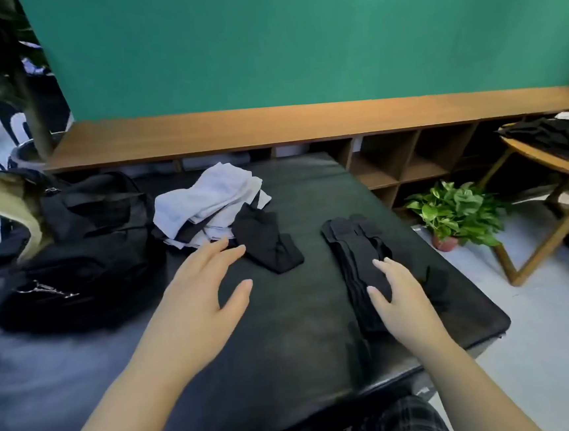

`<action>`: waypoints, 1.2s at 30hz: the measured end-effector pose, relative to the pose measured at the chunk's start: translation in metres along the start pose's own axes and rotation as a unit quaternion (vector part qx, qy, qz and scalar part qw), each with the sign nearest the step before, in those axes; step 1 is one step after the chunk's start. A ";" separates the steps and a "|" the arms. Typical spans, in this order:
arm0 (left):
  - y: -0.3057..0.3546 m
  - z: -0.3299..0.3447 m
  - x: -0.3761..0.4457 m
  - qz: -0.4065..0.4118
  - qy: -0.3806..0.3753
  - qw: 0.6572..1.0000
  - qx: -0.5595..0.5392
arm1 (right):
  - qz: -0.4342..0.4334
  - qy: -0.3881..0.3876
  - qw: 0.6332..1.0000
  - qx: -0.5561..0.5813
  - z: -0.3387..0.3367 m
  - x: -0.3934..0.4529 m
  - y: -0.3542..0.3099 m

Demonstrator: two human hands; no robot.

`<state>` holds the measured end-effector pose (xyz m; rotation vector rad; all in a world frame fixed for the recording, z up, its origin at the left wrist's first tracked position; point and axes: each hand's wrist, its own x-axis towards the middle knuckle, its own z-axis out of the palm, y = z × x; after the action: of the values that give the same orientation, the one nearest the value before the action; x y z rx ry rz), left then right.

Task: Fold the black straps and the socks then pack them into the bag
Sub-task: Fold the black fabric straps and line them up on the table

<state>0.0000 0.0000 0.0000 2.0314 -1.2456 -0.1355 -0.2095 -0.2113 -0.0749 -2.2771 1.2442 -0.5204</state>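
The black padded surface [286,335] lies nearest, its near right corner rounded and its right edge dropping to pale floor; bare room spreads between the two hands and toward the near edge. The black bag [72,247] slumps at the left edge, its top flap open showing a pale lining. A heap of white socks [206,201] sits just beside the bag at the far side. The black straps [356,264] lie stacked right of centre, long axis running from far to near. A black sock [268,244] angles near-right. The left hand [200,291] hovers with its grip open, fingers spread. The right hand [400,298] rests straight fingers on the straps.
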 end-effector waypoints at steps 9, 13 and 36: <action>-0.007 0.011 0.000 -0.044 -0.039 0.998 0.015 | 0.077 -0.065 0.988 -0.118 0.021 0.001 0.023; -0.008 0.018 -0.001 -0.051 -0.053 0.997 0.017 | 0.059 -0.049 0.993 -0.090 0.020 -0.001 0.024; -0.004 0.032 -0.003 -0.043 -0.119 0.991 0.040 | 0.010 -0.067 0.996 -0.052 -0.001 -0.003 0.022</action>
<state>-0.0130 -0.0135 -0.0271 2.1874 -1.3248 -0.3840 -0.2264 -0.2190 -0.0877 -2.3399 1.2531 -0.2957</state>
